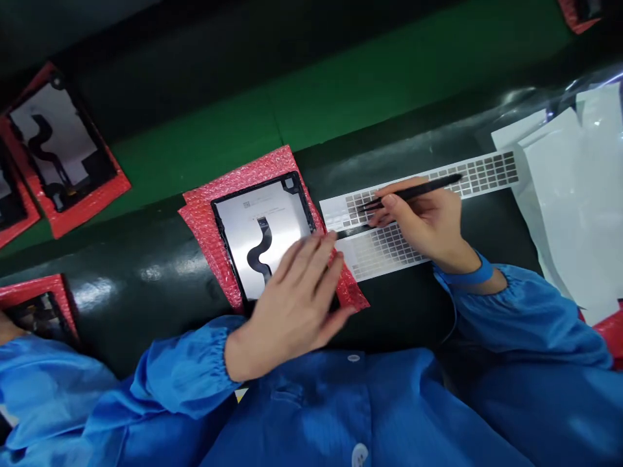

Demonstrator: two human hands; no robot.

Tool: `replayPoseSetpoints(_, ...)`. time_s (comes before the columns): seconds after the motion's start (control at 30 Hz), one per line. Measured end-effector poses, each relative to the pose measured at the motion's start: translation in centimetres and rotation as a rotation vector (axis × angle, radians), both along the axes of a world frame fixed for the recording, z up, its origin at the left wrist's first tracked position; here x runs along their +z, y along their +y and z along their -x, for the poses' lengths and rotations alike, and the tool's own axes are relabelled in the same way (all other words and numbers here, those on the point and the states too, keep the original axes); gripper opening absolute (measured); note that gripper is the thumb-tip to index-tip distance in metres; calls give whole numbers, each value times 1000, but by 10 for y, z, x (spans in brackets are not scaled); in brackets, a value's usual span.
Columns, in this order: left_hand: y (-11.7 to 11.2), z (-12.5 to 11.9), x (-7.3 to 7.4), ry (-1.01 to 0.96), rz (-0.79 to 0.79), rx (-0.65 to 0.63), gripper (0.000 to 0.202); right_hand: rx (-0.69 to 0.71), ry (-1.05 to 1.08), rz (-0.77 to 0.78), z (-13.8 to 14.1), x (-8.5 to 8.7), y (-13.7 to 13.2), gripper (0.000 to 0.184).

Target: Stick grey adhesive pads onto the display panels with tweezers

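Note:
My left hand [296, 298] lies flat over the lower right part of a tablet-like device panel [238, 250], fingers stretched out. That panel has a black frame, a silvery back and a wavy black flex cable [257, 250]. It rests on a pink bubble-wrap bag [207, 227]. In my right hand [428, 220] is a pair of black tweezers [428, 187], gripped like a pen. Their tips touch or hover just over the left end of a white sheet of small grey stickers [487, 175]. A second sticker sheet [389, 250] lies just below, partly under my right hand.
More panels on pink bags [92, 207] stand at the far left on a green strip [341, 110]. Another bagged panel [41, 311] lies at lower left, beside another person's blue sleeve [43, 376]. White backing sheets [574, 207] are piled on the right.

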State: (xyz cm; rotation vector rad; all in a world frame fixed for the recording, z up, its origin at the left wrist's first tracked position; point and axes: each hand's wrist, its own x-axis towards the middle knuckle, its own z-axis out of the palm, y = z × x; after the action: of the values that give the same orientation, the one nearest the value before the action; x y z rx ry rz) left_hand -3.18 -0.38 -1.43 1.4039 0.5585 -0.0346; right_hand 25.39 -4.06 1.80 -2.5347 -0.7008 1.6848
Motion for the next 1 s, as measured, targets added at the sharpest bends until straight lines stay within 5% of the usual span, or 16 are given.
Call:
replayPoseSetpoints(0.07,-4,-21,13,-17,17,-113,88,182,-41,-74,6,17,2,27)
replayPoseSetpoints(0.17,-12,-35,16,1,-14,-231,99,444,45,-114,15,38,1,34)
replayPoseSetpoints(0.37,-18,-38,5,-15,-202,-277,99,640,164,-58,21,39,-9,42)
replayPoseSetpoints(0.6,-21,-40,7,7,-74,-243,94,481,155,7,15,34,-4,40)
replayPoseSetpoints(0.83,-13,-40,8,9,-362,-282,91,-13,116,-7,6,13,2,30)
replayPoseSetpoints(1.0,-11,-40,8,20,-406,-295,87,-188,155,126,0,-4,12,36)
